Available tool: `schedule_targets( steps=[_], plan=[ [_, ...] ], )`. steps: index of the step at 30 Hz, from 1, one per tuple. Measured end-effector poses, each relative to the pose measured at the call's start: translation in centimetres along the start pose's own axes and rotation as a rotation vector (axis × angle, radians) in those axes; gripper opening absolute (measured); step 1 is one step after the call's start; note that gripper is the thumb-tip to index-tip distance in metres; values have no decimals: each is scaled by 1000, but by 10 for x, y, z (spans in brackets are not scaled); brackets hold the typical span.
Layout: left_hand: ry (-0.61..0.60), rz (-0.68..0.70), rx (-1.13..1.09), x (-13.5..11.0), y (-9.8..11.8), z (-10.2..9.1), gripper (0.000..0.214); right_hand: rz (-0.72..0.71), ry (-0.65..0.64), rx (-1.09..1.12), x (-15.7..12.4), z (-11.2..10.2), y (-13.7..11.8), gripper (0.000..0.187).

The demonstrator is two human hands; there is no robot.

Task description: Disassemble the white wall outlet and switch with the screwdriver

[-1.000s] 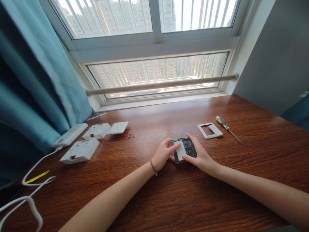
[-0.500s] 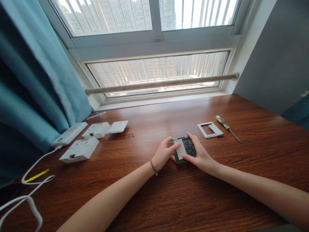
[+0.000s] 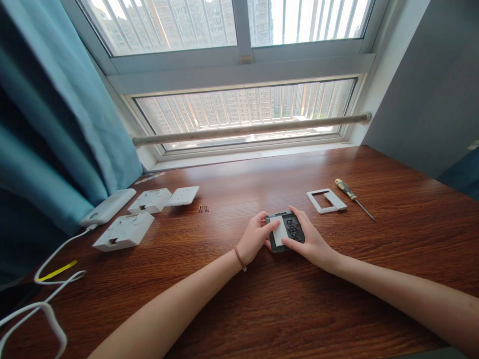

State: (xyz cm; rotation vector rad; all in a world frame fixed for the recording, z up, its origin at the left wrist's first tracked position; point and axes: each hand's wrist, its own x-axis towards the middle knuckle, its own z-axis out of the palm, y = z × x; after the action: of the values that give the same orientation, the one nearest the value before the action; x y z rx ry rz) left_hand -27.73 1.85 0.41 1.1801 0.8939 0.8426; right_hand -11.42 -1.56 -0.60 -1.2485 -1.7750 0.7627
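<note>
Between both hands is a wall switch (image 3: 289, 243) with a dark grey body. A white rocker plate (image 3: 279, 236) covers its left half, while black inner parts show on the right half. My left hand (image 3: 256, 236) grips the left edge, its thumb lying on the white plate. My right hand (image 3: 310, 242) holds the right edge, with one digit along the top corner and another reaching the plate's lower corner. The underside of the switch is hidden.
On the right lie a white frame with a loose white plate across it (image 3: 322, 209) and a screwdriver (image 3: 346, 190). Several screws (image 3: 203, 209), a white socket panel (image 3: 184, 196), two white boxes (image 3: 125, 232) (image 3: 149, 199) and a white power strip (image 3: 108, 206) with its cable are on the left.
</note>
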Motion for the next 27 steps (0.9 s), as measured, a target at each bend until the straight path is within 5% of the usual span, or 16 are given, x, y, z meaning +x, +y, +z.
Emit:
schedule_targets(
  steps=[18, 23, 27],
  plan=[
    [11, 51, 224, 3, 4, -9, 59, -21, -60, -211, 10, -7, 19, 86],
    [3, 24, 252, 6, 0, -11, 62, -63, -26, -261, 23, -22, 21, 58],
    [33, 42, 261, 9, -4, -14, 66, -42, 111, -602, 44, -62, 28, 33]
  ],
)
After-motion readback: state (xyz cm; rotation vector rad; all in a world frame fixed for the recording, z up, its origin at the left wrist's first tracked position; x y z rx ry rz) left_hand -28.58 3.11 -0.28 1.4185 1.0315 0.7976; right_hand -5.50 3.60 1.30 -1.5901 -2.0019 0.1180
